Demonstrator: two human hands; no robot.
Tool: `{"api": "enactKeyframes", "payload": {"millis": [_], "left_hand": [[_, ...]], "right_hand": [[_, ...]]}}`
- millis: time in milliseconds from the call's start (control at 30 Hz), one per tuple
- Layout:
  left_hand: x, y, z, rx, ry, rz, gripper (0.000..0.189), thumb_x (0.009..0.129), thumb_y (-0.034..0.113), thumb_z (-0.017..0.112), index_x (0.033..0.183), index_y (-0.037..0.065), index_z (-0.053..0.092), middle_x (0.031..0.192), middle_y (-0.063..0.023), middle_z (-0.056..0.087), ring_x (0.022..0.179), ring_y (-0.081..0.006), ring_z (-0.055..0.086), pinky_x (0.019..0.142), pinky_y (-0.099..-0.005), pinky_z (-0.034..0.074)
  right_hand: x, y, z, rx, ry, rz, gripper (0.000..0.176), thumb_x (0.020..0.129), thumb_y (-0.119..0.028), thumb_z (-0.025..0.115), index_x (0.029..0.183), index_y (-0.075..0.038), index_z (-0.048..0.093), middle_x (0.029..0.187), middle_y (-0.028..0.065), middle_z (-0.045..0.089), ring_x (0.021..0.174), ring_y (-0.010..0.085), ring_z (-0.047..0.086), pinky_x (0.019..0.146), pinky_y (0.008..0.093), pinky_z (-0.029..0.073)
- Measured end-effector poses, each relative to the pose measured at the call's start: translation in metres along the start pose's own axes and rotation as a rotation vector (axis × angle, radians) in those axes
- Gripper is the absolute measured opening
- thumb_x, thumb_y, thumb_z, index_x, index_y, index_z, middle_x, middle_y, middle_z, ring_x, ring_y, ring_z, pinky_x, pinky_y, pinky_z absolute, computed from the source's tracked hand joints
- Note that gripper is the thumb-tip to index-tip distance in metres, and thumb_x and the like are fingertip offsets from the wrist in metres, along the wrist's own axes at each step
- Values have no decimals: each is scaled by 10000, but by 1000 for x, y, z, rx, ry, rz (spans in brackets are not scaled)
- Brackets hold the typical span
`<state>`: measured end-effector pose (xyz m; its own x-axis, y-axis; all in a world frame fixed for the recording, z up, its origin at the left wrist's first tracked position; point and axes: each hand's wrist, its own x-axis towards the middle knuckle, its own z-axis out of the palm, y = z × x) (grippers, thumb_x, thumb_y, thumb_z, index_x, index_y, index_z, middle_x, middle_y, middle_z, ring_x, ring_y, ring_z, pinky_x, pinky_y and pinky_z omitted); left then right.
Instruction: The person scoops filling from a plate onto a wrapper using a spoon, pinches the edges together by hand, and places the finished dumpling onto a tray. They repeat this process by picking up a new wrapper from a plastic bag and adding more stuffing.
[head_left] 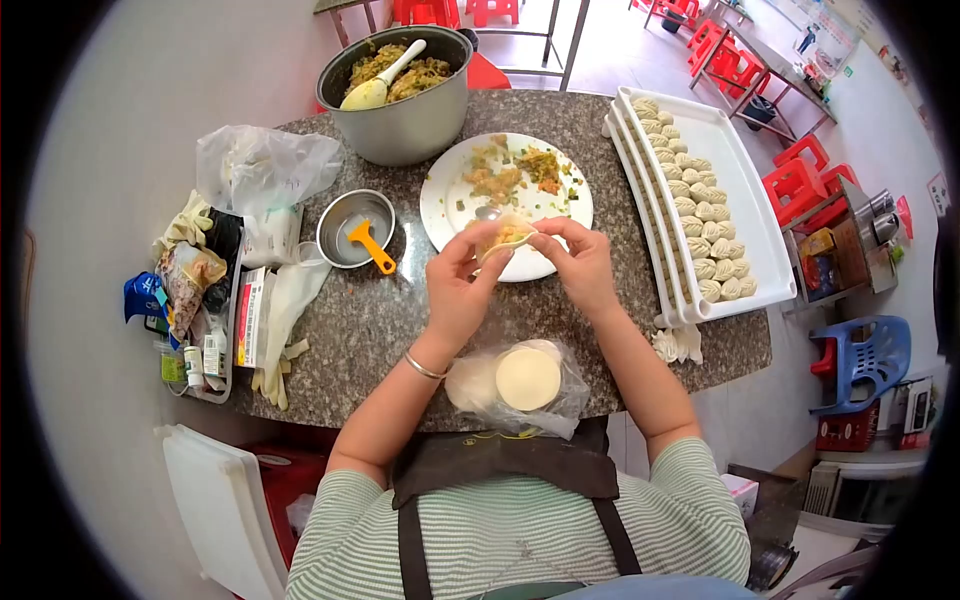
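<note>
In the middle of the frame, the left hand [460,290] and the right hand [582,265] meet just above the near edge of the white plate [440,205]. Between them is a half-made dumpling [505,238]. It is a round wrapper with filling showing in its open top. The grip of the left hand is closed around the dumpling from below and cradles it in bent fingers. The grip of the right hand is closed on the far edge and pinches it with thumb and fingertips. I think it is held this way so that one hand gives support while the other folds the edge.

The plate carries small heaps of filling and lies directly behind the hands, probably so that a portion is near. The big metal pot [410,125] with more filling and a pale spoon [385,80] stands in the upper left centre, beyond the plate.

A stack of wrappers [527,378] lies in clear plastic at the near edge of the stone surface [380,320], just under the wrists. The plastic seems meant to stop them drying.

At the right, white trays [770,250] are stacked with rows of finished dumplings [700,210] on the top one, beside the right hand. Left of the plate, a small steel bowl [335,215] holds an orange-handled tool [372,247].
</note>
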<state>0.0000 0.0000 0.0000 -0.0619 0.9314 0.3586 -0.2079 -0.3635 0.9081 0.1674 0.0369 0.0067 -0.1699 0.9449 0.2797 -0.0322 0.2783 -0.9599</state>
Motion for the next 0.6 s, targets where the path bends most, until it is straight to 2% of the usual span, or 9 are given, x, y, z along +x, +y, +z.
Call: {"api": "enactKeyframes", "payload": {"millis": [67,167,300,367,400,467,600], "left_hand": [[-3,-4,-3,47,10,60,264,879,-8,636,1142,-31,628,1211,-157,609,1048,-181,621,868,-264,524],[-7,-8,-1,-35,65,51,209,881,-15,630,1087,-41,652,1196,-159,615,1025,-180,630,862,-268,528],[-5,-13,-7,-26,38,96,197,880,-13,632,1074,-41,659,1180,-161,624,1007,-174,632,847,-264,531],[-7,-11,-6,-16,81,55,190,876,-5,643,1061,-38,667,1169,-166,629,996,-168,629,829,-262,531],[-7,-11,-7,-13,83,49,190,876,-5,643,1061,-38,667,1169,-166,629,996,-168,629,829,-262,531],[-6,-11,-9,17,142,3,166,869,-6,651,1029,-37,682,1150,-166,637,986,-158,626,823,-263,527],[-3,-10,-12,37,88,-12,163,859,5,672,1015,-41,686,1159,-173,626,941,-139,630,790,-244,532]], "right_hand": [[0,-2,2,-34,-6,5,183,855,-143,690,955,10,694,904,55,700,857,116,619,805,262,469],[3,6,-2,-15,-18,129,150,861,-121,676,931,11,688,883,53,695,839,108,613,794,257,467],[6,-2,6,61,-71,164,123,857,-103,675,916,4,686,878,51,692,828,96,604,786,256,465],[3,3,11,-66,-17,10,106,848,-92,677,904,-1,686,868,55,689,824,115,609,784,266,466],[2,2,13,-63,-18,16,106,848,-92,677,904,-1,686,868,55,689,824,115,609,784,266,466],[-1,-3,18,-202,10,-150,89,840,-76,675,885,1,681,854,62,683,826,145,617,787,278,468],[-1,-4,14,-217,-11,-65,91,845,-82,665,877,2,679,845,66,677,826,157,620,793,287,470]]}}
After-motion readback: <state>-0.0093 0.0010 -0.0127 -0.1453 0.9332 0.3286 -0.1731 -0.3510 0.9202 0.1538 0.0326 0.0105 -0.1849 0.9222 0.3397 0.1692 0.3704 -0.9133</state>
